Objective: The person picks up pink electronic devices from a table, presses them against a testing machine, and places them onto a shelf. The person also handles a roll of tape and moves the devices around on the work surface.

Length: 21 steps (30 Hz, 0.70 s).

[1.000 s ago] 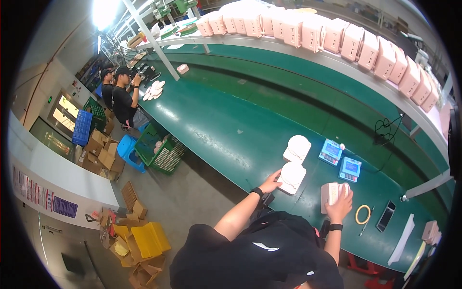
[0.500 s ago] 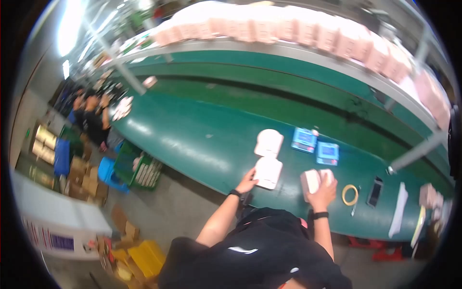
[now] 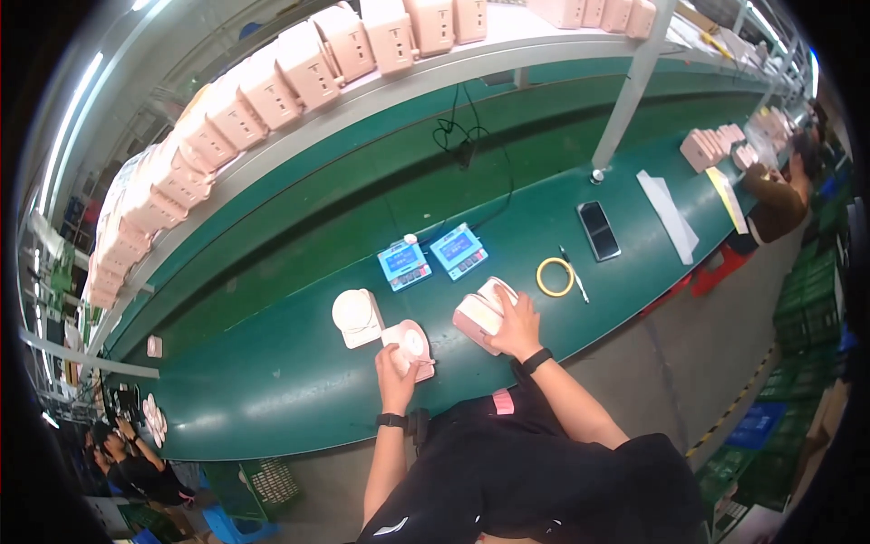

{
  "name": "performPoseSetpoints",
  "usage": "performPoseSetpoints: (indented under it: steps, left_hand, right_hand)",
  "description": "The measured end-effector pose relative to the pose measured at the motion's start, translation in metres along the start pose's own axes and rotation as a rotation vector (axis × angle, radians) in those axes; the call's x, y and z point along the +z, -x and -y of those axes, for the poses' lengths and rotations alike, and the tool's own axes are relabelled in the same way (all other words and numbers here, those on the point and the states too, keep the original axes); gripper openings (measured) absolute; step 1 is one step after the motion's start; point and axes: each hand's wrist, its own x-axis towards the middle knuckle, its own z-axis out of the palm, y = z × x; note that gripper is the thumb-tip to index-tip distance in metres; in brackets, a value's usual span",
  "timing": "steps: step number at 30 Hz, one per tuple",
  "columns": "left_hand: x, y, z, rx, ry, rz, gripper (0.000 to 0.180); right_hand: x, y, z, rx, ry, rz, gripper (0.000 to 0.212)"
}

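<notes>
My left hand [image 3: 397,370] is closed on the near edge of a pale pink device [image 3: 413,341] with a round white disc on its face. A second such device [image 3: 357,317], cream-coloured with a round top, lies just beyond it on the green bench. My right hand [image 3: 517,328] grips a pink box-shaped device [image 3: 475,319] with a pale upper part, standing at the bench's near side. Fingers cover part of it, so I cannot tell if it is one piece or two. Two blue testers [image 3: 404,265] with lit screens sit beyond my hands.
To the right lie a yellow ring [image 3: 555,277], a pen [image 3: 575,274], a phone [image 3: 599,231] and a white strip [image 3: 667,218]. Rows of pink devices [image 3: 308,65] fill the overhead shelf, whose post [image 3: 634,95] meets the bench. Other people work at both ends.
The view has swung to the right. My left hand has gone from the device's side to closing over its near edge, and the disc face now shows. My right hand keeps its grip.
</notes>
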Motion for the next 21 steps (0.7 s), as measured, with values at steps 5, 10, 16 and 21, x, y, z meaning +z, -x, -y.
performPoseSetpoints:
  steps: [5,10,16,21]
  left_hand:
    - [0.009,-0.020,-0.052,-0.028,-0.080,0.189,0.069]
    - [0.025,-0.037,-0.047,-0.012,-0.142,0.163,0.070]
    - [0.040,-0.056,-0.033,0.031,-0.028,0.102,0.069]
    - [0.030,-0.064,-0.043,-0.030,-0.029,0.150,0.068]
  right_hand:
    - [-0.005,-0.027,-0.046,0.207,-0.446,0.084,0.096]
    - [-0.033,-0.082,-0.093,0.315,-0.871,0.019,0.095]
    - [-0.111,-0.206,-0.149,0.098,-0.542,-0.156,0.094]
    - [-0.125,-0.303,-0.129,0.233,-0.047,-0.320,0.094]
